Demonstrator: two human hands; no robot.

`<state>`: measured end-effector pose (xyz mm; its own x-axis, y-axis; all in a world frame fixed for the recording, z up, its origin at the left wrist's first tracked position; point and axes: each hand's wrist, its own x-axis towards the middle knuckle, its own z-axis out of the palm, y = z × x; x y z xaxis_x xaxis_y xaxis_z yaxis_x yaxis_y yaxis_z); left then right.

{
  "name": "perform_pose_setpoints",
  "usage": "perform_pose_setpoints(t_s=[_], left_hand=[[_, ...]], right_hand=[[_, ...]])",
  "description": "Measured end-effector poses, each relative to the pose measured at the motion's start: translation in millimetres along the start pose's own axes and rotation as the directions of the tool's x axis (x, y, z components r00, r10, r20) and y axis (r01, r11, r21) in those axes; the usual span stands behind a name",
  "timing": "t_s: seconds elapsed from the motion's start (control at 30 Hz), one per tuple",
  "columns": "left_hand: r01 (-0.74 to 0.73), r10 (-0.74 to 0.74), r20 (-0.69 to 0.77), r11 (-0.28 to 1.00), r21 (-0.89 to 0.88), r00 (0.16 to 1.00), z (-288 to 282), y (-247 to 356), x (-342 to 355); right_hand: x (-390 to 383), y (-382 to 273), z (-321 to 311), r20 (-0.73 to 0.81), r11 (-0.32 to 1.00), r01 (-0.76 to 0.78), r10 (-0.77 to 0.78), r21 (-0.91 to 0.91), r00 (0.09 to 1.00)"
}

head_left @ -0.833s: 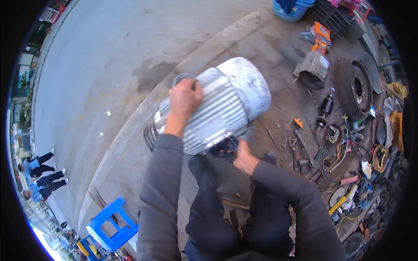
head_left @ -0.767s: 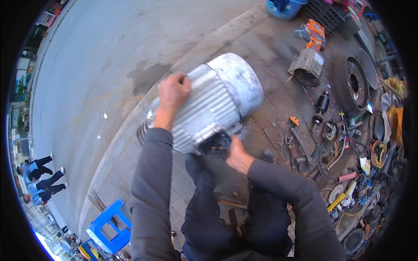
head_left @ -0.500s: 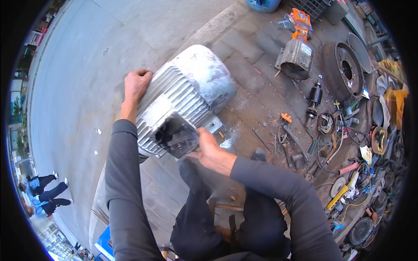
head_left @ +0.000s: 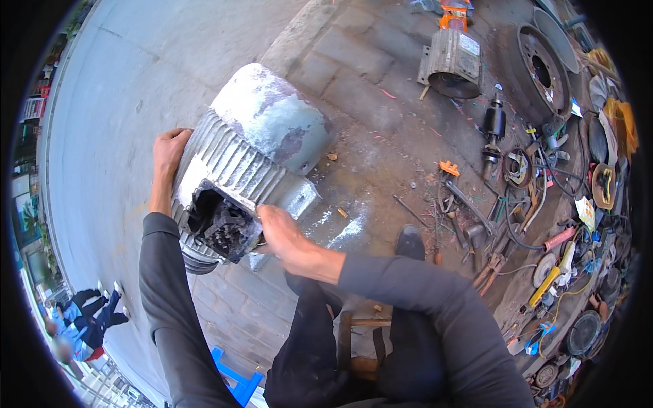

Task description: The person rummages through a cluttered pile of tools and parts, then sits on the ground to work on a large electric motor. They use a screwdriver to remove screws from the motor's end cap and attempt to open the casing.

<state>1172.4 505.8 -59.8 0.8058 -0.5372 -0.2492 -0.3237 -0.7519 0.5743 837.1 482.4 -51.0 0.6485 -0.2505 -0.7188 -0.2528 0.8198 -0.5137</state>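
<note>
A large electric motor with a ribbed metal housing and a worn, paint-flecked rounded end cover lies on the pavement in front of me. Its square terminal box faces up without a lid, dark and dirty inside. My left hand is closed over the motor's far left side, fingertips hidden behind the ribs. At the right rim of the terminal box, my right hand grips the motor, its fingers partly hidden. A flat mounting foot sticks out just beyond that hand.
Right of the motor lie a smaller motor housing, a rotor, a wheel rim and scattered tools, including an angle grinder. White powder marks the ground. A blue stool is at lower left; people are at far left.
The motor has shifted left and turned, both my hands moving with it on the same places. More of its mounting foot and terminal box interior shows. The view has also moved.
</note>
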Motion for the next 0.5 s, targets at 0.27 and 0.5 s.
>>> perform_pose_setpoints(t_s=[0.27,0.5], left_hand=[[0.0,0.005,-0.06,0.997,0.08,0.998,-4.3,39.0,-36.7],[-0.028,0.037,-0.079,0.993,0.115,0.996,-3.5,31.6,-39.9]], right_hand=[[-14.7,-88.9,-96.3,0.357,-0.209,0.379,-0.855,-0.902,0.376],[16.6,-118.4,-132.3,0.499,-0.232,0.514,-0.726,-0.826,0.474]])
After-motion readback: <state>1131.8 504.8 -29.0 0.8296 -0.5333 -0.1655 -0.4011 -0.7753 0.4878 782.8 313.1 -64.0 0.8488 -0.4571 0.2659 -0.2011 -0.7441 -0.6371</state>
